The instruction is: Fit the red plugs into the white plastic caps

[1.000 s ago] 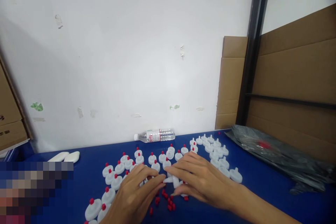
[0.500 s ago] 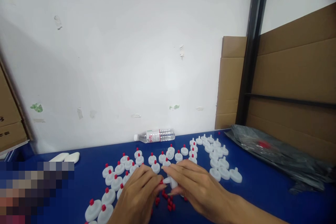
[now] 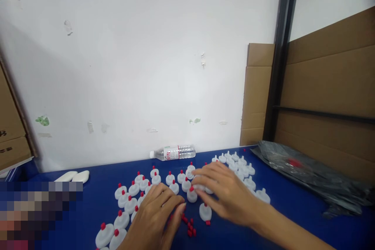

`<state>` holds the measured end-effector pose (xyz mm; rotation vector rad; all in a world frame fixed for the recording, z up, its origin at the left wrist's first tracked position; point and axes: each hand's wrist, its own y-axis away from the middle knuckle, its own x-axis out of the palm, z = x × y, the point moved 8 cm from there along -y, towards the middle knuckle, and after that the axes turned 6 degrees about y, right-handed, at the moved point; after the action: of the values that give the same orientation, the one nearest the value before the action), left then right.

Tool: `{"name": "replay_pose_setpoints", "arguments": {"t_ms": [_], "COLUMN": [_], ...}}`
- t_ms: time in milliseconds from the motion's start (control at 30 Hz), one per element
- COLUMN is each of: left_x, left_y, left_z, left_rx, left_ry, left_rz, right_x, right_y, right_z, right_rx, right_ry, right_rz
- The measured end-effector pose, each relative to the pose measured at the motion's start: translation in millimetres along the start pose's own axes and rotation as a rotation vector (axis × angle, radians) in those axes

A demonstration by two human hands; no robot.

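Observation:
My left hand is over the front middle of the blue table, thumb and index fingertips together; anything between them is hidden. Just right of its fingertips lie several loose small red caps. My right hand is open, thumb and fingers apart, beside a white spouted lid with a red tip that stands upright on the table. Whether the thumb touches this lid I cannot tell. Below the right hand stands another red-tipped white lid. Several more red-tipped lids stand to the left and behind the hands.
White spouted lids without red tips cluster at the right, partly behind my right hand. A water bottle lies by the wall. Grey plastic bags lie at the right, and white oval objects at the left. Cardboard stands behind a black post.
The spouted lid held between both hands has left them, and a red-tipped lid now stands beside my right hand. That hand has moved right and opened, and the hands are further apart.

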<state>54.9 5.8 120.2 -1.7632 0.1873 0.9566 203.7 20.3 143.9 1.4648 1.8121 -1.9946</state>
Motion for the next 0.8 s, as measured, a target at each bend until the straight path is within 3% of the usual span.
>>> {"name": "replay_pose_setpoints", "arguments": {"t_ms": [100, 200, 300, 533, 667, 800], "left_x": [2.8, 10.7, 18.1, 24.9, 24.2, 23.7], "left_y": [5.4, 14.2, 21.9, 23.0, 23.8, 27.0], "left_z": [7.1, 21.1, 33.7, 41.2, 41.3, 41.3], "left_rx": [-0.057, -0.169, -0.278, -0.342, -0.373, -0.380], "left_ry": [-0.051, -0.140, -0.220, -0.303, -0.254, -0.200], "left_rz": [0.094, 0.266, 0.432, 0.627, 0.666, 0.663], "right_x": [-9.4, -15.0, -18.5, 4.5, 21.6, 19.0], "right_y": [5.4, 14.2, 21.5, 42.6, 52.2, 50.3], "right_z": [-43.3, -83.1, -107.9, -135.0, -133.0, -130.6], "right_rx": [0.188, 0.361, 0.460, 0.614, 0.643, 0.648], "right_ry": [0.083, 0.232, 0.302, 0.360, 0.323, 0.356], "right_rz": [0.012, 0.091, 0.140, 0.395, 0.557, 0.592]}}
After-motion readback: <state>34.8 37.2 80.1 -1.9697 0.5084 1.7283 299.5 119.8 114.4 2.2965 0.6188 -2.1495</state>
